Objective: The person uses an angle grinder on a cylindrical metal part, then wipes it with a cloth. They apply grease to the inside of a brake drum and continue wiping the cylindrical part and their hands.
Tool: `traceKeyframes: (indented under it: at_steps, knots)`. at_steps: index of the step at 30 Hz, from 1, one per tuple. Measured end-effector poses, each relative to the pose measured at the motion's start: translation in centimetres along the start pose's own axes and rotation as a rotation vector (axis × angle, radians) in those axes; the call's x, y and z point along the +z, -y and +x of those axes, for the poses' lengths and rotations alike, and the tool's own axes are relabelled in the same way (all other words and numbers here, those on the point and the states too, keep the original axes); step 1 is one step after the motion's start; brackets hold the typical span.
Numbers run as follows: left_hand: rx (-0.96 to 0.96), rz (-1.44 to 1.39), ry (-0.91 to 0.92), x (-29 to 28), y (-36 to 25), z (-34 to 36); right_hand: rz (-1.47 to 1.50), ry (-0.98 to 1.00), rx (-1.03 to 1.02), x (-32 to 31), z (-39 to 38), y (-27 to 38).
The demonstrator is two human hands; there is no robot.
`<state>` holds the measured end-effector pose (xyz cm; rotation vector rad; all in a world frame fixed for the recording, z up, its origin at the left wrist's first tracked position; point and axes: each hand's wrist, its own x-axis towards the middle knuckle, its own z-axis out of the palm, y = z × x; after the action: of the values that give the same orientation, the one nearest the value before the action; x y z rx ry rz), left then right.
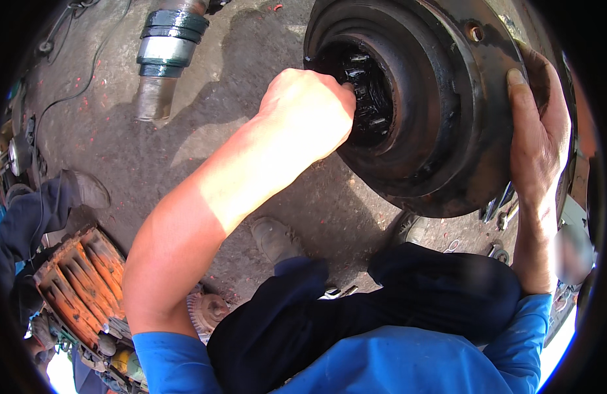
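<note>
A large dark, stepped round wheel hub fills the upper right, tilted so its bore faces left. Thick black grease coats the inside of the bore, with shiny roller-like pieces showing through. My left hand is curled at the mouth of the bore, knuckles up; its fingertips and anything in them are mostly hidden. Along the hub's right rim, my right hand grips the edge, fingers bent round it. At the upper left stands a metal shaft, its stepped bands smeared with dark grease.
A rusty orange ribbed metal part lies at lower left, near a toothed gear. Another person's leg is at the left edge, by a black cable. Small metal tools lie on the floor beneath my right arm.
</note>
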<state>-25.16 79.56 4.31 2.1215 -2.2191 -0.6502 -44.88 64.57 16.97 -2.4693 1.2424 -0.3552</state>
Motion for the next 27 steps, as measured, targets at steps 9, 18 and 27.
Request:
traceKeyframes:
  at_steps: [9, 18, 27]
  knots:
    - [0.028, -0.633, 0.076, -1.9, 0.7, -0.8, 0.083, 0.019, -0.064, -0.6, -0.2, 0.6]
    - [-0.172, -2.134, 0.258, -1.4, 0.8, -5.3, 0.063, -0.020, -0.115, -1.4, 0.0, 1.5]
    - [0.003, -2.461, 0.378, 1.1, 0.1, -8.8, 0.071, -0.002, -0.066, -1.6, -0.7, 1.8]
